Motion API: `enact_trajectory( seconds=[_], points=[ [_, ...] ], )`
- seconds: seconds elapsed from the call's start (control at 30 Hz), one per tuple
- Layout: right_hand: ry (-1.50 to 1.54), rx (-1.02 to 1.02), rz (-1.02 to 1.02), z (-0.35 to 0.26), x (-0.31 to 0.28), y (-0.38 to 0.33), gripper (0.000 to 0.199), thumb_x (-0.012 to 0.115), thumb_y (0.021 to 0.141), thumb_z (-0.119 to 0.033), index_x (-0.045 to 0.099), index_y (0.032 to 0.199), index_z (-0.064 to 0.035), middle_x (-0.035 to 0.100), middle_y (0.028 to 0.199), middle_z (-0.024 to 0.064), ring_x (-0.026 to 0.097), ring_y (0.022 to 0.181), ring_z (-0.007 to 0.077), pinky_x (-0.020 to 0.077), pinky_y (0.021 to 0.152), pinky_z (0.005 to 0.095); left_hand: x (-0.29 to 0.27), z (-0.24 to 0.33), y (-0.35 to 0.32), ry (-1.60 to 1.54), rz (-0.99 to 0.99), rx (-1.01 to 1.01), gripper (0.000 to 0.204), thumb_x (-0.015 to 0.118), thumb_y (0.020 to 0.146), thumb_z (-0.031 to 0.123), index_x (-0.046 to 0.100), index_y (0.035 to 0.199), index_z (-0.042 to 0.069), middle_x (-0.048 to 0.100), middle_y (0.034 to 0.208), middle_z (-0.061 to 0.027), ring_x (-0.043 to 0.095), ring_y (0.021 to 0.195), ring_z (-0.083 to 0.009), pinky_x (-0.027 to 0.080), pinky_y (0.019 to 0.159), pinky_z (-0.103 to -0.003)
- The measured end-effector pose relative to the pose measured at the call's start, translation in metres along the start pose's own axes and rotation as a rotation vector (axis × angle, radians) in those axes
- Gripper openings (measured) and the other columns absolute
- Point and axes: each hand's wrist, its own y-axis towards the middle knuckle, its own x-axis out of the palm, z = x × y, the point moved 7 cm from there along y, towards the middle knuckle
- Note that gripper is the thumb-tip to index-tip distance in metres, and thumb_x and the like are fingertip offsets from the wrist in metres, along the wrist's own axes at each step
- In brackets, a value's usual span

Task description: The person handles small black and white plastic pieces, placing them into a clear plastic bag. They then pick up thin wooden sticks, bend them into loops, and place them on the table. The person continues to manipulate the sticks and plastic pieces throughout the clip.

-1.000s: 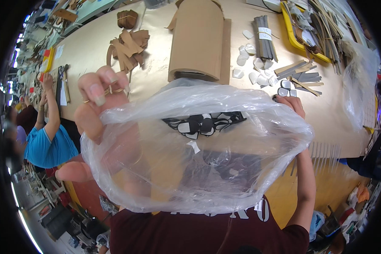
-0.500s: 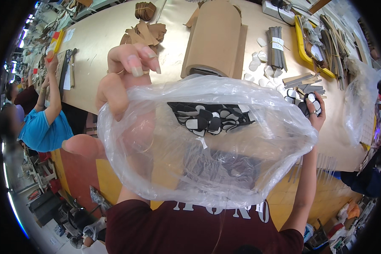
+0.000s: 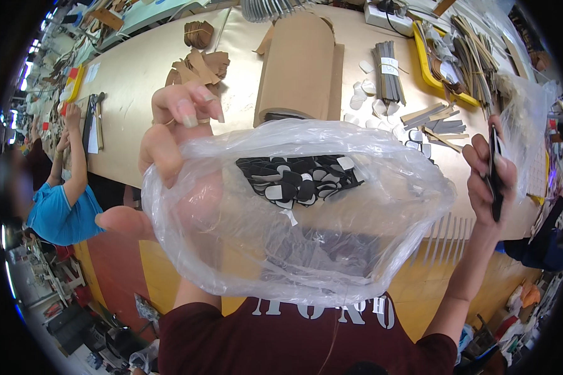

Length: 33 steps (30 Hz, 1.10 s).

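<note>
A clear plastic bag (image 3: 413, 169) hangs with its wide mouth toward me, and my left hand (image 3: 164, 153) grips its left rim, fingers curled and thumb sticking out. Down inside lies a heap of small rounded black pieces (image 3: 294, 181) with white or grey faces. Off the bag's right side, my right hand (image 3: 485, 178) is raised and pinches a thin black bundle of pieces (image 3: 497, 175), seen nearly edge-on; how many it holds I cannot tell.
Beyond the bag, a large brown roll (image 3: 297, 65) rests on the table (image 3: 244, 56). Loose white pieces (image 3: 360, 94), a bundle of grey strips (image 3: 389, 72) and a yellow tray (image 3: 428, 65) lie to its right. A person in blue (image 3: 65, 203) works at the left.
My right hand has lifted from the loose pieces at the table's right and moved right and nearer, carrying black pieces now turned edge-on. My left hand keeps its grip on the bag.
</note>
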Motion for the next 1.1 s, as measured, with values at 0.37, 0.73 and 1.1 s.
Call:
enact_trajectory(
  seconds=[0.37, 0.73, 1.1],
  points=[
    [-1.563, -0.265, -0.605, 0.072, 0.169, 0.004, 0.088, 0.085, 0.064, -0.037, 0.046, 0.138, -0.0089, 0.049, 0.126, 0.0180, 0.049, 0.118, 0.0329, 0.0479, 0.091, 0.0423, -0.010, 0.006, -0.002, -0.050, -0.110, 0.010, 0.064, 0.057, 0.075, 0.081, 0.047, 0.063, 0.018, 0.043, 0.115, -0.0085, 0.033, 0.119, -0.0282, 0.028, 0.098, -0.045],
    [-1.370, -0.578, -0.156, -0.015, 0.089, -0.026, 0.034, 0.076, 0.077, -0.022, 0.066, 0.100, 0.0007, 0.064, 0.093, 0.0126, 0.060, 0.087, 0.0245, 0.0464, 0.080, 0.0340, -0.025, 0.014, -0.018, 0.009, -0.091, 0.042, 0.069, 0.046, 0.079, 0.083, 0.054, 0.073, 0.014, 0.043, 0.114, -0.0101, 0.034, 0.117, -0.0300, 0.025, 0.103, -0.052],
    [-1.702, -0.045, 0.390, 0.071, -0.125, -0.052, 0.087, 0.079, 0.071, -0.054, 0.048, 0.138, -0.0083, 0.044, 0.138, 0.0178, 0.042, 0.126, 0.0342, 0.0379, 0.104, 0.0444, -0.088, 0.040, 0.008, -0.042, -0.071, 0.028, 0.106, 0.060, 0.080, 0.071, 0.027, 0.147, -0.005, 0.048, 0.110, -0.0061, 0.039, 0.108, -0.0234, 0.029, 0.095, -0.043]
  ],
)
